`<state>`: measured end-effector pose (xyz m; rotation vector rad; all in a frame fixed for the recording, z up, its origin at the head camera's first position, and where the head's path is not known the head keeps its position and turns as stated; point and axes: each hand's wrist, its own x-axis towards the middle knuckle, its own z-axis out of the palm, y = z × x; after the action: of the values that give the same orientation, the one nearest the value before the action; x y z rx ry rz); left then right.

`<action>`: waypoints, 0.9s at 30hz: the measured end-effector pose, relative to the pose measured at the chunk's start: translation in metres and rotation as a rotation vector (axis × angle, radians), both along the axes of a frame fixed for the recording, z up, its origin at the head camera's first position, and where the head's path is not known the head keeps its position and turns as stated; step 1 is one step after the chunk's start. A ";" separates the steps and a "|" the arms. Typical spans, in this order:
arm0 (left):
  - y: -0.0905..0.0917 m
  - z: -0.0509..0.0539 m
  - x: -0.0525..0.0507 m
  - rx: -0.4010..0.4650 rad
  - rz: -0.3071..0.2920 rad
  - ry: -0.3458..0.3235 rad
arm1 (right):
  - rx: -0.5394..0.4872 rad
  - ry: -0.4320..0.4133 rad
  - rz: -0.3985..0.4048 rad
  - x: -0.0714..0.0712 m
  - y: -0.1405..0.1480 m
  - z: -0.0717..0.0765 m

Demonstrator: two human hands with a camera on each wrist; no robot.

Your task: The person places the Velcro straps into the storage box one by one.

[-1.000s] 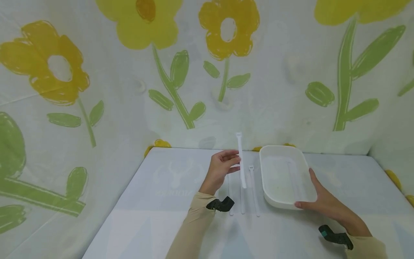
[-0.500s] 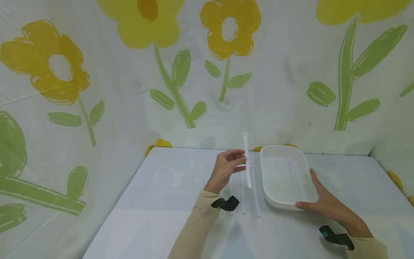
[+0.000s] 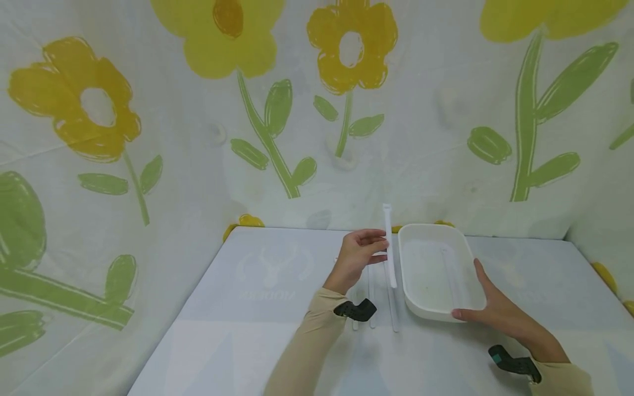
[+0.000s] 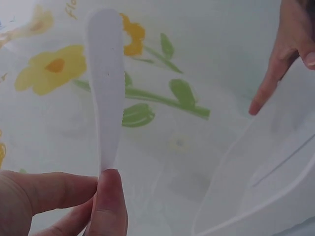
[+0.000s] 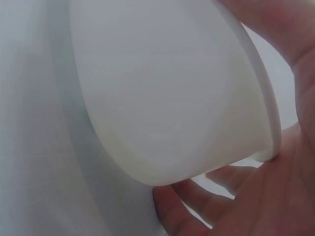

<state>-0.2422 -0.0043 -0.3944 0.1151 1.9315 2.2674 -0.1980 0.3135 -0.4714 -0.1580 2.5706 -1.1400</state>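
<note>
The left hand [image 3: 355, 257] pinches a flat white plastic strip [image 3: 389, 247] between thumb and fingers, held upright just left of a white rectangular container [image 3: 412, 300]. In the left wrist view the strip [image 4: 107, 78] has a wide rounded end above the fingertips. The right hand [image 3: 500, 308] grips the container's right side, its thumb at the front rim; the right wrist view shows fingers against the container's outer wall [image 5: 167, 98]. Inside the container lies a similar thin piece [image 3: 452, 278]. Several slim white sticks [image 3: 392, 305] lie on the table, partly hidden by the left hand.
The white table [image 3: 238, 330] carries a faint printed logo. A pale curtain [image 3: 421, 137] with yellow and orange flowers hangs behind it and along its left side. Black devices are strapped at both wrists.
The left hand has moved right with the upright strip, bringing it close to the container's left rim. The right hand and the container have stayed where they were.
</note>
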 end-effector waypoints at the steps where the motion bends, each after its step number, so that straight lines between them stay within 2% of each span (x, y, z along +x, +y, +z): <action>1: 0.001 0.000 0.000 -0.002 -0.002 -0.001 | -0.004 -0.004 0.001 0.000 0.000 0.000; 13: 0.015 -0.005 -0.003 0.029 0.003 -0.010 | 0.016 0.002 0.011 0.001 0.001 0.003; 27: 0.028 -0.007 -0.005 0.041 -0.016 -0.022 | -0.025 0.006 0.020 0.001 0.003 0.002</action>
<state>-0.2474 0.0237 -0.4010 0.1098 1.8666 2.2892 -0.1972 0.3164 -0.4696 -0.1932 2.5552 -1.1659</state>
